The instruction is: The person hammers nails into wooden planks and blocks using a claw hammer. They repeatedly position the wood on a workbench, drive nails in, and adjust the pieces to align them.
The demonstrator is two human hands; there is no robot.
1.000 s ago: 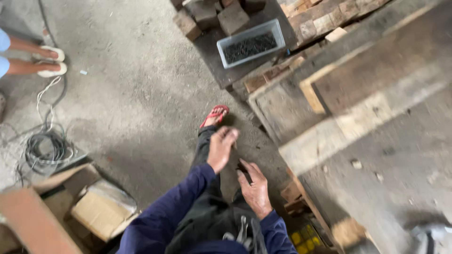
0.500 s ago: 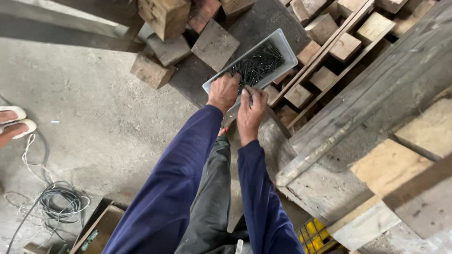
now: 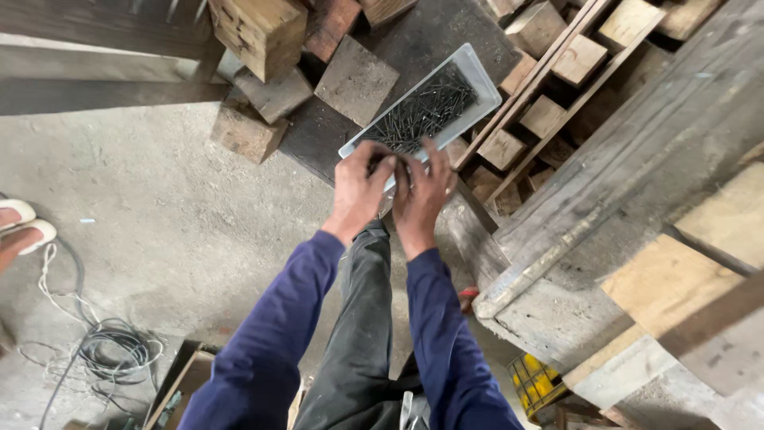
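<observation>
Since half a second ago, your two hands have drawn together at the near end of the nail tray, where before they sat a little apart on its edge; a second ago they were down by your knee, away from it.

Your left hand [image 3: 362,187] sits at the near rim of the pale plastic tray [image 3: 484,78], fingers curled in and pinched on dark nails [image 3: 426,111] at that end. Your right hand [image 3: 423,195] is just beside it, touching or nearly so, fingers bent over the same rim; you cannot tell from here whether it actually has nails in its grip or only rests on them.

That tray is shallow, rectangular, and lies slanted on a dark board [image 3: 414,44]. Loose dark nails fill it in a heap, mostly running along its length.

Around it stand chunky wooden blocks [image 3: 356,80], with more blocks set between slats to the right. A heavy grey timber pallet [image 3: 637,151] runs along your right side. Down by your right leg is a small yellow crate [image 3: 535,384]. At far left lie coiled cables [image 3: 107,350] on the concrete floor, and another person's foot in a pale sandal [image 3: 22,227].
</observation>
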